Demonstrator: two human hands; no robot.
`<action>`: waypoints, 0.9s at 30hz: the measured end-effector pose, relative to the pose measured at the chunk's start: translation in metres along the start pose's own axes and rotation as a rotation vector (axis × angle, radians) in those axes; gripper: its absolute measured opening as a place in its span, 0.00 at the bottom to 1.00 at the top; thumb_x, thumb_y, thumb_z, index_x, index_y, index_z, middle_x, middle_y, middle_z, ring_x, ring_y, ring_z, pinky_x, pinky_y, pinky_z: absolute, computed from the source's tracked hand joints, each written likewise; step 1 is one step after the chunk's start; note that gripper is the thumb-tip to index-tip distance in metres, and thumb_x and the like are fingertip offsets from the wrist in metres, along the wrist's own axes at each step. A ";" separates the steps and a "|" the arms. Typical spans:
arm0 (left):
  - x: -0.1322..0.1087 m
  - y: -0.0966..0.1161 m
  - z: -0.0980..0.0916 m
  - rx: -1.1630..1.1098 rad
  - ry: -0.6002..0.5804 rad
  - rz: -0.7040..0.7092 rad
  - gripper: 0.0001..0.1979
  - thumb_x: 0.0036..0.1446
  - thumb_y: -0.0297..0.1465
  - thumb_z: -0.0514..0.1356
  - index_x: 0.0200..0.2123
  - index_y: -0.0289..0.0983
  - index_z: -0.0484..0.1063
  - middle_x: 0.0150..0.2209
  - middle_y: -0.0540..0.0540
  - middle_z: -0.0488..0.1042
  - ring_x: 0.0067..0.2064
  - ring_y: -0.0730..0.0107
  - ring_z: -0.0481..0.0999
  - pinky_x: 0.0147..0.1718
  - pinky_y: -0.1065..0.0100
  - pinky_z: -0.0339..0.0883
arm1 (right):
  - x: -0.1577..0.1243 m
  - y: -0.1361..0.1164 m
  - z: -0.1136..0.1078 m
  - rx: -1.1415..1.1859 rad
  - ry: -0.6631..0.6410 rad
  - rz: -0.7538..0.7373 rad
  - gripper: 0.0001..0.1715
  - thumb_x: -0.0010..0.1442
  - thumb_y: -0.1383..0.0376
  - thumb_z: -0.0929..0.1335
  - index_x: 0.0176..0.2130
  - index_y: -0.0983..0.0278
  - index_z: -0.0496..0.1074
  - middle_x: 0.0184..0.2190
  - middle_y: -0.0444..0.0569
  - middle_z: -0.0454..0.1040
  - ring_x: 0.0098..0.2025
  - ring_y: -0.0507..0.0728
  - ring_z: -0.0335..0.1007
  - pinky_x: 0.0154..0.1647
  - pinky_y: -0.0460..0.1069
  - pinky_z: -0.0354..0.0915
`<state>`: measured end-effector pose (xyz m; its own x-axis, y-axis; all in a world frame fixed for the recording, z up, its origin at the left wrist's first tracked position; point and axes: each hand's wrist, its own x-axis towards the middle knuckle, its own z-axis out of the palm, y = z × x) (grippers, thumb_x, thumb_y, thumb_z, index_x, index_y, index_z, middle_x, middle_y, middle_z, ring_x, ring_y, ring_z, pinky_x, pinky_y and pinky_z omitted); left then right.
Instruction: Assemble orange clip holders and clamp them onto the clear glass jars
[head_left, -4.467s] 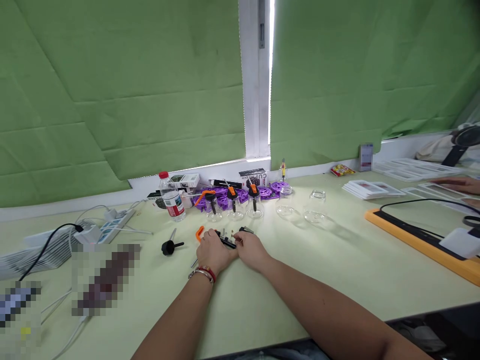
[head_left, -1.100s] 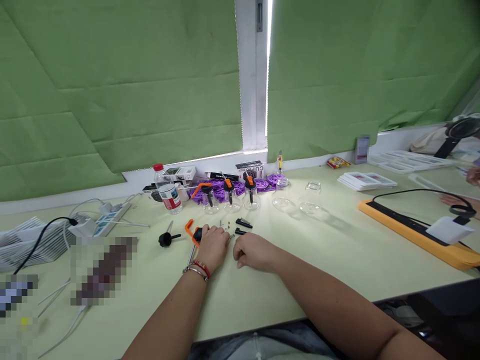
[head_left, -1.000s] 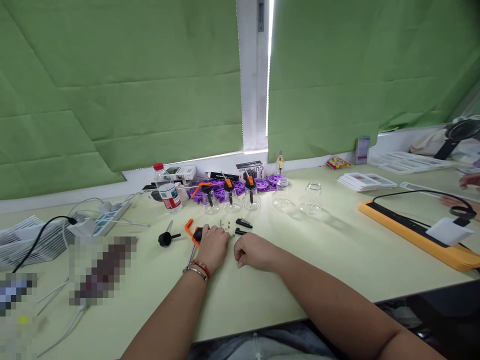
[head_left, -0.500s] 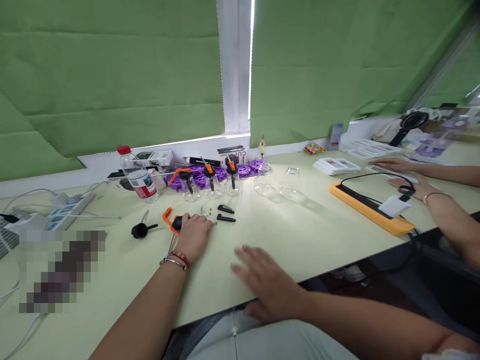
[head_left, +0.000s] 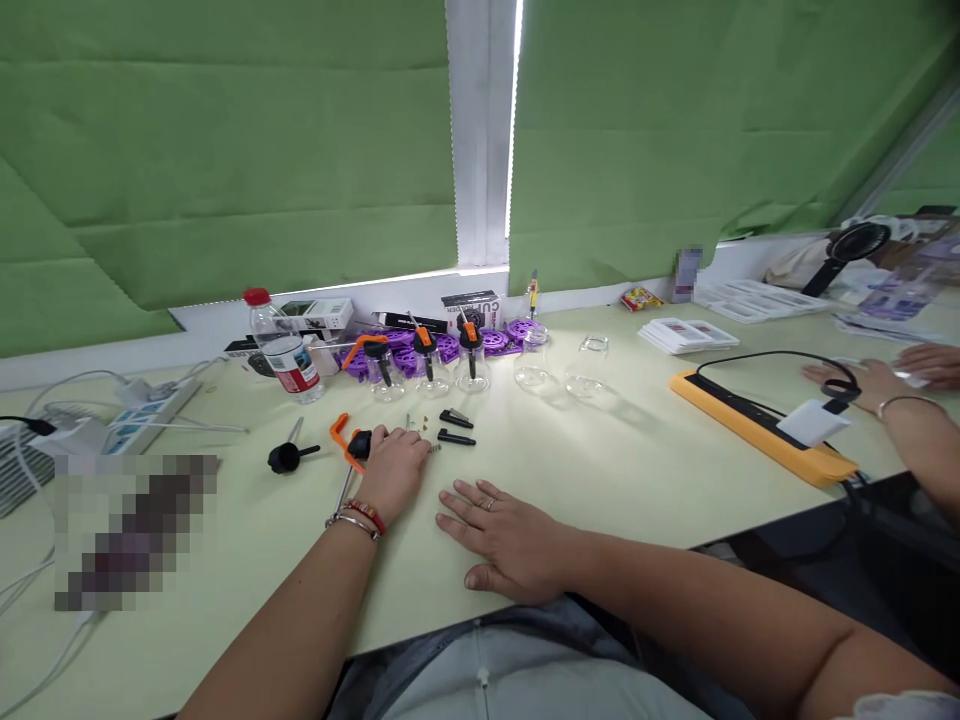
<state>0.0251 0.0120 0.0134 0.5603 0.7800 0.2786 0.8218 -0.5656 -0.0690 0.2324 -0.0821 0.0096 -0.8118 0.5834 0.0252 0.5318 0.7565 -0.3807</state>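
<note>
My left hand lies palm down on the table, fingers slightly bent, against a black piece with an orange crank-shaped handle. Whatever is under the palm is hidden. Close to its fingertips are two black stick-like parts, a small spring and tiny brass-coloured bits. My right hand rests flat near the table's front edge, fingers spread and holding nothing. To the left sits a black cup-shaped part with a short handle. Behind stand several small glass jars, some with black-and-orange tops, others topless.
Purple patterned pieces, small boxes and a red-capped water bottle line the back. At left is a power strip with cables. On the right are an orange power strip, white cards and another person's hands.
My right hand has come down from a blurred motion and now lies flat on the table, slightly left. My left hand stays in place. The other person's hands have shifted.
</note>
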 end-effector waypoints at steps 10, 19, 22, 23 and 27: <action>0.001 0.000 -0.004 -0.051 -0.023 -0.021 0.12 0.59 0.27 0.50 0.27 0.37 0.71 0.29 0.45 0.73 0.35 0.63 0.69 0.41 0.57 0.50 | 0.040 0.039 -0.005 0.062 0.068 -0.029 0.43 0.63 0.47 0.57 0.65 0.73 0.48 0.67 0.63 0.37 0.69 0.66 0.27 0.67 0.62 0.34; 0.001 -0.001 -0.006 -0.085 -0.023 -0.027 0.13 0.61 0.29 0.50 0.30 0.39 0.73 0.29 0.46 0.74 0.36 0.64 0.69 0.41 0.58 0.50 | 0.030 0.074 -0.019 0.821 0.502 0.310 0.28 0.63 0.48 0.58 0.40 0.66 0.75 0.38 0.52 0.75 0.40 0.56 0.70 0.46 0.53 0.65; 0.001 -0.001 -0.007 -0.095 -0.020 -0.027 0.13 0.61 0.29 0.50 0.30 0.39 0.73 0.29 0.46 0.74 0.36 0.64 0.69 0.41 0.57 0.51 | 0.028 0.082 -0.024 0.857 0.408 0.344 0.23 0.61 0.51 0.62 0.38 0.66 0.75 0.35 0.50 0.74 0.37 0.54 0.69 0.41 0.50 0.65; 0.001 -0.001 -0.008 -0.098 -0.022 -0.029 0.13 0.61 0.29 0.50 0.30 0.39 0.73 0.29 0.46 0.74 0.35 0.64 0.69 0.41 0.57 0.51 | 0.027 0.083 -0.025 0.835 0.404 0.338 0.22 0.61 0.52 0.63 0.38 0.66 0.75 0.35 0.49 0.74 0.38 0.54 0.68 0.41 0.49 0.65; 0.000 -0.002 -0.007 -0.108 -0.017 -0.031 0.13 0.61 0.29 0.50 0.28 0.38 0.73 0.29 0.46 0.74 0.35 0.64 0.69 0.40 0.57 0.51 | 0.021 0.091 -0.030 0.645 0.346 0.285 0.14 0.50 0.61 0.71 0.38 0.63 0.76 0.38 0.48 0.72 0.37 0.54 0.67 0.39 0.48 0.65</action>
<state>0.0226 0.0112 0.0207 0.5371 0.8014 0.2631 0.8234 -0.5659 0.0428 0.2710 0.0077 0.0031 -0.4872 0.8684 0.0920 0.3770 0.3042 -0.8748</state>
